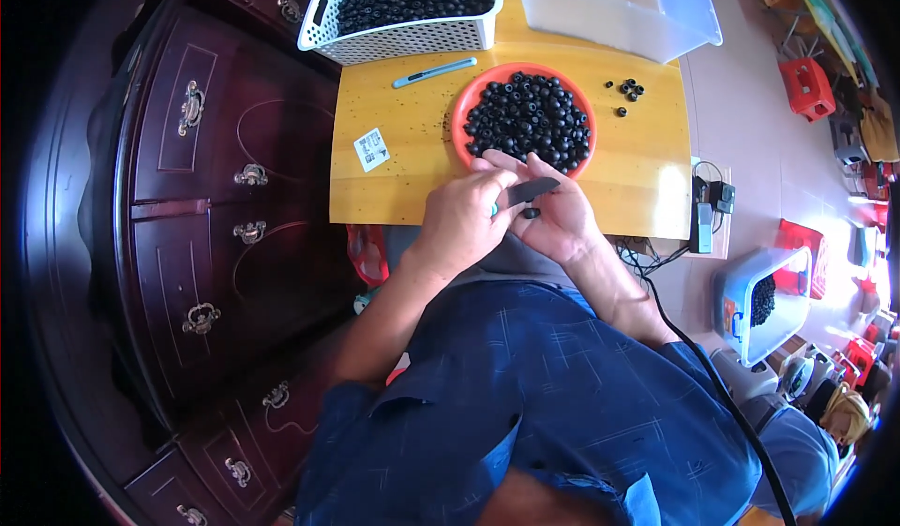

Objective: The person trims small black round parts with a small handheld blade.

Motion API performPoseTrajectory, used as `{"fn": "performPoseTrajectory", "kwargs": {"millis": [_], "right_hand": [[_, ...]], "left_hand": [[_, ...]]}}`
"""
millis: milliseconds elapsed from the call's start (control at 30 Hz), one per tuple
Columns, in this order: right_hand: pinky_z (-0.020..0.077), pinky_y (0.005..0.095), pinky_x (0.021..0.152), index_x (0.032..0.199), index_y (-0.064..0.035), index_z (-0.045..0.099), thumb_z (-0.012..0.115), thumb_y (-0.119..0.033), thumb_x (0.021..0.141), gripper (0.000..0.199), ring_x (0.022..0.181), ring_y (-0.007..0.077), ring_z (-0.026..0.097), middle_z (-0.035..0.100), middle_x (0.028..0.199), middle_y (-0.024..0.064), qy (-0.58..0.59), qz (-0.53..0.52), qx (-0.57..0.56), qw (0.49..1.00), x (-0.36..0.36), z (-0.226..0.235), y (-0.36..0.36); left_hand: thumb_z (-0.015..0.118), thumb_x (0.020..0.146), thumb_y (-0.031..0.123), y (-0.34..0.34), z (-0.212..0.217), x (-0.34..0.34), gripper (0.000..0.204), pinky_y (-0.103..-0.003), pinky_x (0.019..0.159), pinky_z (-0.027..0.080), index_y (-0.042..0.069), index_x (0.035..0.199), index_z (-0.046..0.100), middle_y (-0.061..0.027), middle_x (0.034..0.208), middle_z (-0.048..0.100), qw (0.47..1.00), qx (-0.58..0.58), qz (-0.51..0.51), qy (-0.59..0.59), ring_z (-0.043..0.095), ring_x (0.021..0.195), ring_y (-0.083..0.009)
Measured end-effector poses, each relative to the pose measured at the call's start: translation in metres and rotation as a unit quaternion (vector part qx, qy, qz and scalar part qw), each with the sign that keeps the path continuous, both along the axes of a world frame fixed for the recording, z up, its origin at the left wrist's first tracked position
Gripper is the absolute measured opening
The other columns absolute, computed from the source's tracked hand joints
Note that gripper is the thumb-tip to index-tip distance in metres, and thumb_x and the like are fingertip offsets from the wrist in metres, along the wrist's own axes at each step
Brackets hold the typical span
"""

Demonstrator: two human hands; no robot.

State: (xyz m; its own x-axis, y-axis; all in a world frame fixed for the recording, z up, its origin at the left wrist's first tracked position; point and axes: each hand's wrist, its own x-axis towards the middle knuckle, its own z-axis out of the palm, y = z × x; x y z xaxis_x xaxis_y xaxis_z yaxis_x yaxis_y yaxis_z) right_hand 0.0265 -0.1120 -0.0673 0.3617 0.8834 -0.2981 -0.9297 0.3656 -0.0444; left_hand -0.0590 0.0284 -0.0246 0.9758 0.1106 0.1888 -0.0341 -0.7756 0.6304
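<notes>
1. The left hand (464,217) grips a knife (534,190), probably light, stiff; handle safest.
2. From here I can't tell whether the right hand (562,217) pinches the bead (532,214) between them: likely hard, slippery, best held by its sides.
3. Just beyond: a red bowl (459,132).

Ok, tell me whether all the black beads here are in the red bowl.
No: several black beads lie loose on the table, right of the red bowl.
</notes>
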Motion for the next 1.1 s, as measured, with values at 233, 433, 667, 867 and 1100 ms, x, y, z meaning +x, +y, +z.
{"fn": "performPoseTrajectory", "kwargs": {"millis": [233,433,667,867,1100], "right_hand": [[0.0579,0.0419,0.095,0.132,-0.0023,0.060,0.054,-0.029,0.109,0.036,0.108,0.0224,0.067,0.069,0.120,0.0098,-0.019,0.008,-0.067,0.998,0.001,-0.004,-0.013],[0.0320,0.0184,0.047,0.126,-0.0113,0.063,0.061,-0.029,0.107,0.026,0.060,0.0032,0.039,0.047,0.077,-0.0075,-0.050,0.081,-0.021,0.995,0.000,-0.004,-0.022],[0.0280,0.0168,0.046,0.132,-0.0085,0.062,0.063,-0.031,0.106,0.034,0.059,0.0008,0.034,0.039,0.073,-0.0095,-0.047,0.074,0.040,0.995,-0.002,-0.001,-0.024],[0.0285,0.0165,0.046,0.121,-0.0084,0.064,0.064,-0.034,0.105,0.030,0.059,0.0010,0.034,0.039,0.073,-0.0096,-0.013,0.064,0.082,0.995,-0.010,-0.010,-0.024],[0.0276,0.0175,0.046,0.105,-0.0118,0.062,0.063,-0.029,0.106,0.017,0.057,0.0015,0.034,0.040,0.071,-0.0091,-0.088,0.046,0.056,0.993,-0.004,0.002,-0.025]], "left_hand": [[0.085,0.081,0.016,0.002,0.013,0.005,0.033,-0.040,0.064,0.055,0.008,0.112,0.073,-0.0079,0.075,0.070,0.994,-0.103,0.044,-0.018,0.071,0.069,-0.0280],[0.084,0.086,0.006,0.006,0.016,0.004,0.023,-0.026,0.060,0.048,-0.001,0.104,0.074,-0.0019,0.066,0.059,0.982,-0.184,0.028,-0.018,0.050,0.059,-0.0079],[0.078,0.094,0.005,0.001,-0.006,-0.002,0.020,-0.021,0.066,0.050,-0.002,0.112,0.073,-0.0027,0.083,0.074,0.956,-0.292,0.004,-0.040,0.063,0.073,-0.0041],[0.076,0.095,0.005,-0.004,-0.004,-0.002,0.024,-0.021,0.069,0.052,-0.004,0.117,0.072,-0.0042,0.087,0.076,0.946,-0.313,-0.014,-0.084,0.066,0.076,-0.0053],[0.079,0.093,0.003,-0.011,0.003,-0.005,0.024,-0.021,0.067,0.051,-0.003,0.115,0.073,-0.0022,0.085,0.074,0.948,-0.309,0.029,-0.066,0.063,0.074,-0.0041]]}}
